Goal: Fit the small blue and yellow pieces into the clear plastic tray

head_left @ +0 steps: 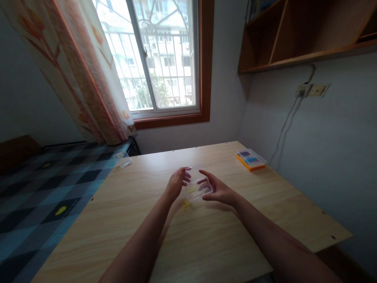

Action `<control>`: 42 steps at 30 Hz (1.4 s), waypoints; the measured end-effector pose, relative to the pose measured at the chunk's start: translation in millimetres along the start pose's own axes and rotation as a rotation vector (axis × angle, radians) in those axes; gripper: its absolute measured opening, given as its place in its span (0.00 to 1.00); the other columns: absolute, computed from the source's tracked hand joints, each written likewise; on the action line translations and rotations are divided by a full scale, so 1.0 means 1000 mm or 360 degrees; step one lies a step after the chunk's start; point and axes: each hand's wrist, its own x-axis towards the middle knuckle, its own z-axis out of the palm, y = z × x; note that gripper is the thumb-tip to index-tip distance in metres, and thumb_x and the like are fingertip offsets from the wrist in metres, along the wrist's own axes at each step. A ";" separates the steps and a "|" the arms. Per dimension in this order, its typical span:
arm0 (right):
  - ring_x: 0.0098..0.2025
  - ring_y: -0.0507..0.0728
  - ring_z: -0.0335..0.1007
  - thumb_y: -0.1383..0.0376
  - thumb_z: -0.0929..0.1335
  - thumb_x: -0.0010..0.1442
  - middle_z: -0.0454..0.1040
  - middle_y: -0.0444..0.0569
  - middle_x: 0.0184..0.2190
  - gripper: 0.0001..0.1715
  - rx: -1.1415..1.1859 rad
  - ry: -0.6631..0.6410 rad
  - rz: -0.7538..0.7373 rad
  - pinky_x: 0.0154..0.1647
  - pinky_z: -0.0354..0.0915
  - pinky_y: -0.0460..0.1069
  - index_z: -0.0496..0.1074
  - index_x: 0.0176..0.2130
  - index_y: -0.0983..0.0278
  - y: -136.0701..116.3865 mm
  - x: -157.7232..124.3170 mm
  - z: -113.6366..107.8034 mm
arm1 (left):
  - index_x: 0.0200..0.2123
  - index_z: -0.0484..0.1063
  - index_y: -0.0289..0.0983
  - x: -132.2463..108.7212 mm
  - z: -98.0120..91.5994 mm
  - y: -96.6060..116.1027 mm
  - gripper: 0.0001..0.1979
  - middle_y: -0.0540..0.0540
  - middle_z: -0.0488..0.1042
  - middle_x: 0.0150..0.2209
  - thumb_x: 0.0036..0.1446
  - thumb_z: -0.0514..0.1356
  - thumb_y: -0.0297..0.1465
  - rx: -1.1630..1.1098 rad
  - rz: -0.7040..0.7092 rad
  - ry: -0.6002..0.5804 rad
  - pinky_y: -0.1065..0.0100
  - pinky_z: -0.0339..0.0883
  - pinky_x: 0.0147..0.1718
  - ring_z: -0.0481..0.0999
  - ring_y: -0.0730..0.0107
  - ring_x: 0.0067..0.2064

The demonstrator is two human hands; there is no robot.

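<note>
A small clear plastic box (192, 190) is near the middle of the table, tilted, with something pale yellow showing through it. My right hand (219, 190) curves around the box's right end, thumb on the near side and fingers on the far side; its index finger is raised off it. My left hand (177, 182) is just left of the box, fingers apart and slightly bent, holding nothing. A small yellow piece (186, 204) lies in front of the box, below my left hand; its exact kind is blurred.
An orange case with a clear lid (251, 159) and blue and purple contents sits at the table's back right. A clear container (123, 160) stands at the back left corner. The wooden table (118, 220) adjoins a checked bed (44, 188). A cord (284, 125) hangs along the right wall.
</note>
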 end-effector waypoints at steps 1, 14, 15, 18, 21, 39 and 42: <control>0.50 0.57 0.73 0.61 0.82 0.49 0.69 0.53 0.57 0.63 -0.0002 0.0026 -0.0014 0.53 0.71 0.56 0.51 0.72 0.52 0.000 0.000 -0.002 | 0.52 0.73 0.33 -0.004 -0.001 -0.004 0.40 0.37 0.79 0.42 0.68 0.36 0.57 0.0079 0.0039 0.0038 0.57 0.77 0.40 0.81 0.57 0.42; 0.49 0.56 0.70 0.78 0.71 0.48 0.69 0.50 0.54 0.57 -0.1030 0.0254 -0.0260 0.53 0.70 0.55 0.56 0.71 0.53 -0.010 -0.004 0.009 | 0.70 0.61 0.31 -0.071 -0.006 -0.009 0.47 0.31 0.55 0.72 0.55 0.63 0.54 0.1248 0.0128 -0.0491 0.43 0.40 0.72 0.51 0.42 0.74; 0.50 0.56 0.69 0.78 0.70 0.48 0.69 0.50 0.53 0.57 -0.1093 0.0216 -0.0285 0.55 0.69 0.55 0.56 0.71 0.52 -0.012 -0.005 0.013 | 0.70 0.60 0.30 -0.071 -0.004 -0.008 0.47 0.31 0.54 0.73 0.57 0.61 0.54 0.1303 0.0115 -0.0500 0.42 0.40 0.72 0.50 0.42 0.74; 0.52 0.57 0.68 0.79 0.69 0.50 0.68 0.50 0.54 0.57 -0.1248 0.0141 -0.0345 0.58 0.68 0.56 0.54 0.72 0.51 -0.019 -0.004 0.027 | 0.71 0.58 0.30 -0.070 0.003 -0.007 0.46 0.31 0.52 0.73 0.60 0.58 0.56 0.1427 0.0086 -0.0505 0.42 0.39 0.72 0.48 0.43 0.75; 0.55 0.59 0.67 0.80 0.69 0.50 0.67 0.52 0.56 0.57 -0.1399 0.0109 -0.0338 0.60 0.67 0.57 0.54 0.72 0.52 -0.024 -0.004 0.038 | 0.71 0.57 0.30 -0.069 0.008 -0.007 0.45 0.31 0.51 0.73 0.62 0.56 0.55 0.1496 0.0067 -0.0487 0.42 0.40 0.72 0.49 0.44 0.75; 0.65 0.64 0.63 0.78 0.66 0.60 0.67 0.57 0.64 0.31 -0.1944 -0.0219 -0.0721 0.65 0.63 0.60 0.70 0.60 0.60 -0.037 -0.013 0.079 | 0.71 0.60 0.39 -0.069 0.019 -0.049 0.36 0.35 0.57 0.72 0.63 0.59 0.46 0.1538 0.0264 -0.0360 0.37 0.39 0.70 0.51 0.41 0.73; 0.65 0.64 0.63 0.76 0.66 0.62 0.69 0.58 0.61 0.25 -0.1939 -0.0271 -0.0795 0.68 0.61 0.61 0.71 0.57 0.61 -0.036 -0.013 0.083 | 0.71 0.58 0.37 -0.068 0.022 -0.067 0.35 0.35 0.55 0.73 0.66 0.56 0.45 0.1558 0.0276 -0.0312 0.37 0.37 0.71 0.49 0.42 0.74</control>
